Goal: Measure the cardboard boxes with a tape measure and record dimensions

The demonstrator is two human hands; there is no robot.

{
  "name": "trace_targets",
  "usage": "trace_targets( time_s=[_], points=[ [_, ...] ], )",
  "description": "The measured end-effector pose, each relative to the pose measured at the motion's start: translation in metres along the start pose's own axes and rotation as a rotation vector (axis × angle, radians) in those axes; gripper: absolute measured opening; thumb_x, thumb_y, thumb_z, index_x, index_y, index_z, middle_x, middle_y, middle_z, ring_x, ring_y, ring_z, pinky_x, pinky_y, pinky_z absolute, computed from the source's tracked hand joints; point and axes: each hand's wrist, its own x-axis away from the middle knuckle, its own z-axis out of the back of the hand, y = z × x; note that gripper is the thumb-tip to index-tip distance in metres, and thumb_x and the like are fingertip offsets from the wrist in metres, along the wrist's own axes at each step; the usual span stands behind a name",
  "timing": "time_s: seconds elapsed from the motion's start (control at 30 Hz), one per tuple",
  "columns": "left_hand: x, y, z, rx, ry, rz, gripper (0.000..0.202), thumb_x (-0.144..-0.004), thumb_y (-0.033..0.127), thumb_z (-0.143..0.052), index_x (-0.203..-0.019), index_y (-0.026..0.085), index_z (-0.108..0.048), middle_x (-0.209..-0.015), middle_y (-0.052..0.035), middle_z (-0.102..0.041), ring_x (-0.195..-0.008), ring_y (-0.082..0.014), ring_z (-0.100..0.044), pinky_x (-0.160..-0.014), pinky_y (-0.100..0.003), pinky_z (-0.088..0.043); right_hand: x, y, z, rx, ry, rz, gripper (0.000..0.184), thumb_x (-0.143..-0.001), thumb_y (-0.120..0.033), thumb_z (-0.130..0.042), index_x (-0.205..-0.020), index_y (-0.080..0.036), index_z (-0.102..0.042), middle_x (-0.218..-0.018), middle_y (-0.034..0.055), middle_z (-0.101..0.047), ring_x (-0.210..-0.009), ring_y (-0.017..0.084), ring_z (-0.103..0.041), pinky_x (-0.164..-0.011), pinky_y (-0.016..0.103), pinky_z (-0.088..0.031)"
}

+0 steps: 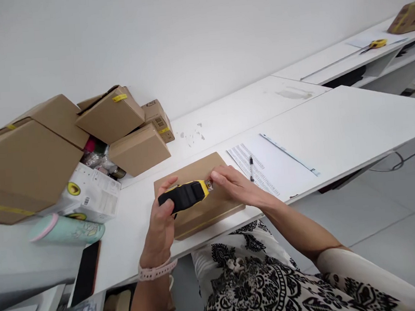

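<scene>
My left hand is wrapped round the black handle of a black and yellow utility knife, held level above a flat brown cardboard parcel on the white table. My right hand pinches the metal tip end of the knife with its fingertips. A pink watch strap circles my left wrist.
Several stacked cardboard boxes and a white printed box sit at the left, beside a lying mint bottle and a dark phone. A printed sheet with a pen lies right of the parcel. A far shelf holds a tape measure.
</scene>
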Motion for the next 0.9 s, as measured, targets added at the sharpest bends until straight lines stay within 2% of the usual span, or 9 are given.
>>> trace_targets(
  time_s=[0.1, 0.17, 0.23, 0.37, 0.43, 0.5, 0.63, 0.77, 0.9],
  points=[
    [-0.002, -0.004, -0.003, 0.030, -0.019, 0.062, 0.059, -0.073, 0.054, -0.072, -0.120, 0.018, -0.070, -0.109, -0.0090, -0.074, -0.103, -0.0312, -0.069, -0.088, -0.041, -0.054, -0.004, -0.003, -0.002, -0.145, -0.062, -0.062, 0.051, -0.101, -0.058, -0.039, -0.068, -0.023, -0.052, -0.066, 0.0007, -0.048, -0.065, 0.016, -0.044, -0.066, 0.033, -0.038],
    [-0.002, -0.006, 0.006, 0.049, 0.008, 0.084, 0.058, -0.072, 0.056, -0.072, -0.114, 0.017, -0.073, -0.110, -0.0110, -0.074, -0.106, -0.0331, -0.068, -0.092, -0.044, -0.054, -0.004, 0.004, 0.005, -0.250, -0.109, -0.129, 0.049, -0.098, -0.060, -0.045, -0.067, -0.023, -0.051, -0.066, -0.0004, -0.046, -0.063, 0.014, -0.041, -0.061, 0.031, -0.036],
    [-0.001, -0.004, 0.024, 0.045, 0.090, 0.064, 0.057, -0.068, 0.055, -0.076, -0.109, 0.016, -0.075, -0.111, -0.0119, -0.074, -0.108, -0.0345, -0.068, -0.094, -0.045, -0.056, -0.004, 0.018, 0.020, -0.323, -0.094, -0.191, 0.046, -0.095, -0.060, -0.051, -0.068, -0.022, -0.055, -0.067, -0.0009, -0.047, -0.064, 0.014, -0.042, -0.062, 0.030, -0.037],
    [0.001, 0.008, 0.072, 0.060, 0.369, 0.005, 0.044, -0.059, 0.047, -0.082, -0.093, 0.018, -0.077, -0.093, -0.0075, -0.078, -0.094, -0.0336, -0.072, -0.090, -0.050, -0.060, -0.006, 0.057, 0.048, -0.365, 0.126, -0.247, 0.043, -0.089, -0.057, -0.060, -0.067, -0.021, -0.057, -0.071, -0.0013, -0.049, -0.072, 0.016, -0.046, -0.075, 0.033, -0.041],
    [0.001, 0.012, 0.095, 0.091, 0.466, 0.035, 0.036, -0.059, 0.042, -0.082, -0.086, 0.019, -0.076, -0.083, -0.0045, -0.079, -0.082, -0.0313, -0.073, -0.087, -0.054, -0.061, -0.007, 0.077, 0.051, -0.353, 0.172, -0.249, 0.041, -0.087, -0.058, -0.062, -0.069, -0.021, -0.060, -0.078, -0.0002, -0.054, -0.080, 0.017, -0.050, -0.082, 0.035, -0.042],
    [0.000, 0.013, 0.114, 0.104, 0.512, 0.092, 0.030, -0.060, 0.038, -0.080, -0.082, 0.018, -0.075, -0.077, -0.0035, -0.079, -0.073, -0.0290, -0.073, -0.083, -0.055, -0.063, -0.008, 0.092, 0.045, -0.342, 0.165, -0.242, 0.042, -0.086, -0.060, -0.063, -0.071, -0.021, -0.062, -0.096, 0.0030, -0.062, -0.095, 0.020, -0.054, -0.091, 0.037, -0.042],
    [0.000, 0.007, 0.133, 0.113, 0.534, 0.193, 0.025, -0.067, 0.035, -0.075, -0.083, 0.016, -0.075, -0.076, -0.0054, -0.079, -0.069, -0.0267, -0.074, -0.076, -0.049, -0.066, -0.010, 0.106, 0.027, -0.337, 0.144, -0.223, 0.048, -0.087, -0.061, -0.062, -0.064, -0.019, -0.056, -0.127, 0.0072, -0.061, -0.117, 0.023, -0.053, -0.100, 0.040, -0.040],
    [-0.003, 0.003, 0.141, 0.106, 0.511, 0.229, 0.026, -0.071, 0.034, -0.072, -0.087, 0.014, -0.075, -0.080, -0.0079, -0.080, -0.072, -0.0267, -0.075, -0.066, -0.043, -0.067, -0.012, 0.106, 0.022, -0.308, 0.122, -0.206, 0.044, -0.090, -0.057, -0.061, -0.066, -0.019, -0.057, -0.131, 0.0079, -0.060, -0.126, 0.024, -0.051, -0.104, 0.043, -0.037],
    [-0.011, 0.004, 0.151, 0.096, 0.456, 0.243, 0.025, -0.075, 0.036, -0.070, -0.087, 0.015, -0.075, -0.078, -0.0072, -0.080, -0.072, -0.0272, -0.075, -0.071, -0.046, -0.067, -0.013, 0.103, 0.025, -0.285, 0.085, -0.218, 0.041, -0.090, -0.055, -0.062, -0.068, -0.020, -0.059, -0.132, 0.0067, -0.060, -0.127, 0.025, -0.050, -0.104, 0.044, -0.036]
  ],
)
